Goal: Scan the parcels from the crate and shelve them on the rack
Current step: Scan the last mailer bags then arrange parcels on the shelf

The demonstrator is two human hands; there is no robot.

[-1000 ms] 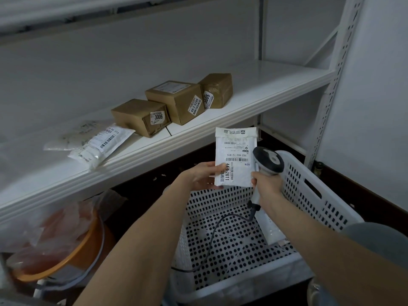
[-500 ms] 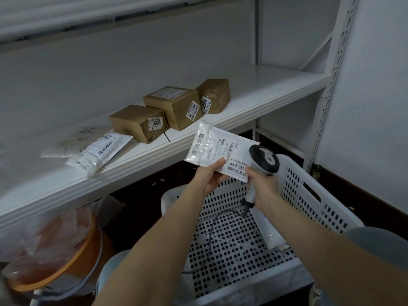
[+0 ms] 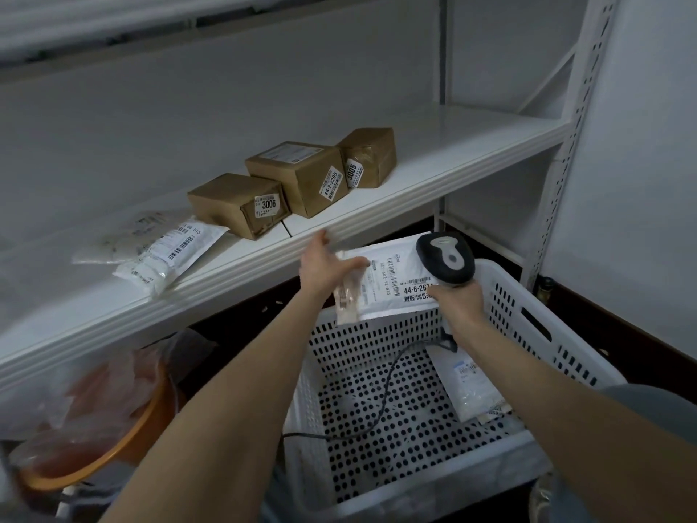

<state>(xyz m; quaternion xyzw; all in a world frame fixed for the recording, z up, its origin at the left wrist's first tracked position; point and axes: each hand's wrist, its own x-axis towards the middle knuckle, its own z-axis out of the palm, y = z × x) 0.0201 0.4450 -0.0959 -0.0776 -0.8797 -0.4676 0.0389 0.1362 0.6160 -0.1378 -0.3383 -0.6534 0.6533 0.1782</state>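
Note:
My left hand (image 3: 320, 268) holds the left end of a white padded parcel (image 3: 392, 285), thumb on top, one finger stretched toward the shelf edge. The parcel lies nearly flat above the crate, label up, just below the rack shelf (image 3: 433, 183). My right hand (image 3: 458, 302) grips the handle of a grey barcode scanner (image 3: 447, 258), whose head sits over the parcel's right end. Below, the white perforated crate (image 3: 528, 318) holds one more white parcel (image 3: 471, 388). On the shelf stand three brown boxes (image 3: 301, 175) and two white bagged parcels (image 3: 169, 254).
The scanner cable (image 3: 377, 413) runs across the crate floor. An orange basin with a plastic bag (image 3: 94, 428) sits under the shelf at lower left. The rack's perforated upright (image 3: 565, 145) and a wall close off the right side. The shelf surface right of the boxes is bare.
The parcel has tipped from upright to nearly flat and swung right under the scanner head. My left hand has slid to its left end.

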